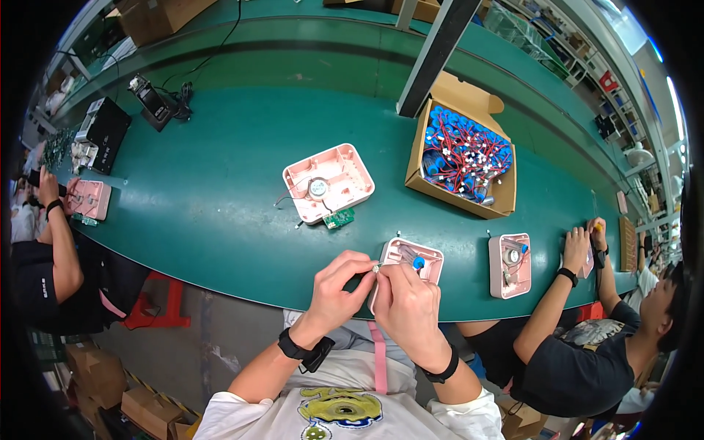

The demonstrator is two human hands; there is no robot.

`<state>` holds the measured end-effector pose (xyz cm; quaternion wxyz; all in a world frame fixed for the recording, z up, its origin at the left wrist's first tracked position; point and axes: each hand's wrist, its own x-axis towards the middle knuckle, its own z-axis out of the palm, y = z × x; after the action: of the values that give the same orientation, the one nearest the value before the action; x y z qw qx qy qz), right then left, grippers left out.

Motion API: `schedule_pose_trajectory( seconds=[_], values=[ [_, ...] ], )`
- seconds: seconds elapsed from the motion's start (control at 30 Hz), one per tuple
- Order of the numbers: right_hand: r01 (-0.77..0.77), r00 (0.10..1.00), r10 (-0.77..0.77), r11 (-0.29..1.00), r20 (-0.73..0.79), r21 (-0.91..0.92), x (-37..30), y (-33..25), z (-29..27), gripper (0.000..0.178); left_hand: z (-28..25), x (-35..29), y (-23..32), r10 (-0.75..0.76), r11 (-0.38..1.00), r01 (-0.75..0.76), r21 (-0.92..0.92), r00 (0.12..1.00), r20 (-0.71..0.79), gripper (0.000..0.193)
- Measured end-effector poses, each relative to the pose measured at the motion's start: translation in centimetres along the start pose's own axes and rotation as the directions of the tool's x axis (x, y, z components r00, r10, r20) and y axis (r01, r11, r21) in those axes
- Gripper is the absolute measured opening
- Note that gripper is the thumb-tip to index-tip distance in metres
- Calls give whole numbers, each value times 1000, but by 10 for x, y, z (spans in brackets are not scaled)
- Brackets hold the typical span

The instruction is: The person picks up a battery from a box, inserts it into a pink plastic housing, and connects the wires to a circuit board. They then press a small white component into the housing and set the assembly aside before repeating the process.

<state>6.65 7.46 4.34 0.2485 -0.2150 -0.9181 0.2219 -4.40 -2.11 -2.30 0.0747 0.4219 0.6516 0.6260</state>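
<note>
The table point(220, 147) was deep green. On it, the box point(418, 150) was plain brown, its cells point(440, 121) bright blue, their wires point(469, 143) red, their plugs point(469, 155) white. Left of the box, a first case point(350, 177) was pale pink around a light grey speaker point(318, 189) and a green board point(339, 218). In front of the box, slightly left, a second case point(435, 256) was the same pink, with a blue-ended cell point(419, 262) inside; front right of the box, a third case point(496, 265) was pink too. Farther in front of the box, the wearer's shirt point(257, 419) was white with a yellow-green and blue print point(341, 407), the strap point(379, 356) plain pink and both wristbands point(444, 368) black.
</note>
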Motion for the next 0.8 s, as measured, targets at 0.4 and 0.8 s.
schedule_pose_trajectory(
  seconds=[0.4, 0.8],
  values=[
    [-3, 999, 1, 999, -45, -45, -10, -2, 12, 5, 0, -3, 5, 64, 996, -64, 60, 998, 7, 22],
    [42, 977, -34, 998, -209, 38, -27, 11, -4, 13, 6, -5, -2, -62, 990, 68, -122, 997, 46, 19]
  ],
)
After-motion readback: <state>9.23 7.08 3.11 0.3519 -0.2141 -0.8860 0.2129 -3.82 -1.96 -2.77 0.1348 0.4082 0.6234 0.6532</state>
